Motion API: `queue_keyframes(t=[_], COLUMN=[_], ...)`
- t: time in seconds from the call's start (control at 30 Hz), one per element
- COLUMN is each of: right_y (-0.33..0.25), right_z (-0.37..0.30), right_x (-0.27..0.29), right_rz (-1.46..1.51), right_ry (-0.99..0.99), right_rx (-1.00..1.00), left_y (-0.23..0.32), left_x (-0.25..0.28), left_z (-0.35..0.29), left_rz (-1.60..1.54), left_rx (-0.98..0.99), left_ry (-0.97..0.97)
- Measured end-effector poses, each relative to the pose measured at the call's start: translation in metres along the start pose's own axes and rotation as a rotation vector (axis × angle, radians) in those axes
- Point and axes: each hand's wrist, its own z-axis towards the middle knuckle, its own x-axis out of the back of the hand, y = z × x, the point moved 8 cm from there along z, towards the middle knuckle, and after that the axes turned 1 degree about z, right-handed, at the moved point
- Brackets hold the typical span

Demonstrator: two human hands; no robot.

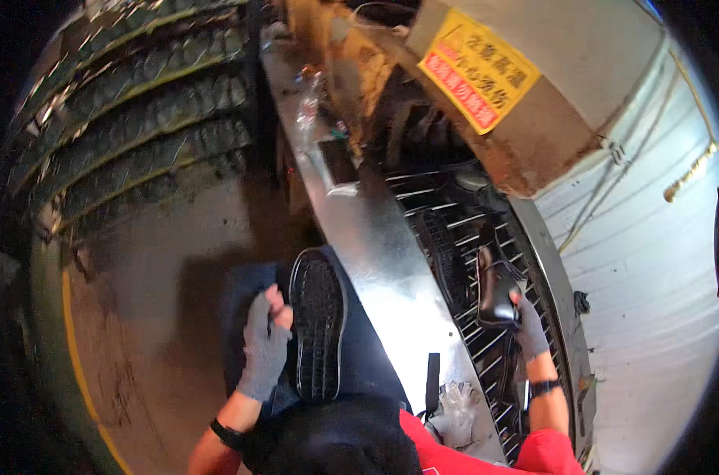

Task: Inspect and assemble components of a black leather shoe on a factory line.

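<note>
On my lap lies a black shoe sole [318, 324] with a pale rim, its treadlike inner face up. My left hand [266, 344], in a grey fingerless glove, is just left of it, fingers loosely bent and apart, with nothing visible in them. Over at the right, my right hand [530, 326], gloved the same way, grips a glossy black shoe [498, 291] above a rack of metal bars [486, 348]. Other dark soles or shoes [442, 253] rest on that rack, partly in shadow.
A metal ledge [391, 277] runs between my lap and the rack, carrying a dark flat object [339, 165], a clear bottle [307, 111] and a crumpled white cloth or glove [457, 412]. A machine hood with a yellow-red warning sign [479, 70] overhangs the rack. Shelves of dark items [153, 111] stand far left.
</note>
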Motion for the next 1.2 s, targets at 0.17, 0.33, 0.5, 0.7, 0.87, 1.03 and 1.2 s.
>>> queue_keyframes(t=[0.17, 0.33, 0.5, 0.7, 0.87, 1.03, 1.2], right_y=[-0.007, -0.023, 0.025, 0.038, 0.028, 0.002, 0.024], right_z=[-0.084, -0.159, -0.151, -0.171, -0.16, -0.136, -0.117], right_x=[-0.108, -0.262, -0.294, -0.357, -0.333, -0.298, -0.268], right_rz=[0.05, -0.621, 0.222, 0.017, 0.015, 0.018, 0.359], right_ry=[-0.207, -0.513, -0.876, -0.814, -0.605, -0.408, -0.413], right_rx=[0.134, 0.374, -0.112, -0.191, -0.191, -0.112, -0.316], left_y=[0.056, 0.096, 0.078, 0.084, -0.01, -0.006, 0.069], left_x=[-0.058, -0.059, -0.031, -0.048, -0.047, -0.052, -0.045], left_z=[0.031, 0.052, 0.058, 0.053, 0.109, 0.116, 0.085], left_rz=[-0.441, -0.523, -1.216, -0.953, -0.351, 0.198, -0.937], left_rx=[-0.041, -0.107, 0.076, 0.045, -0.093, -0.127, 0.208], left_ry=[-0.385, -0.078, -0.387, -0.466, -0.135, -0.253, -0.612])
